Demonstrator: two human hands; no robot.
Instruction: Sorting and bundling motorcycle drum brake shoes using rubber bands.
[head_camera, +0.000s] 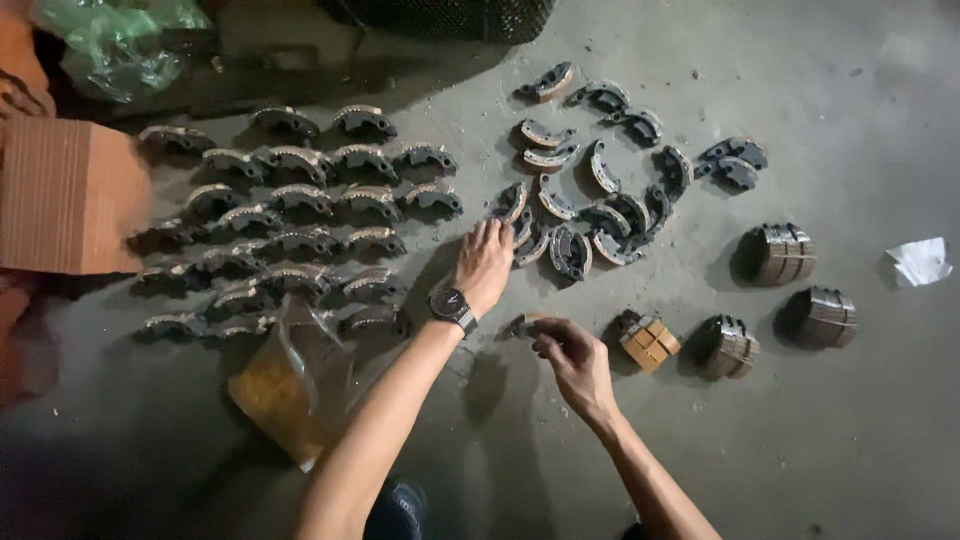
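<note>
Left hand reaches forward, fingers loosely spread, fingertips touching a shoe at the near edge of the loose pile; nothing gripped there yet as far as I can tell; right hand pinches a small curved piece between thumb and fingers, held just above the floor. Rows of shoes lie left of the arm; stacks and small blocks sit right; plastic bag under the left forearm. Risks: pile is jumbled and overlapping, so pulling one shoe could drag or tip neighbours; forearm could snag the bag or sweep the nearest row out of line; thin pinch on the piece could slip, dropping it on concrete; dim light makes misgrabs likely.
</note>
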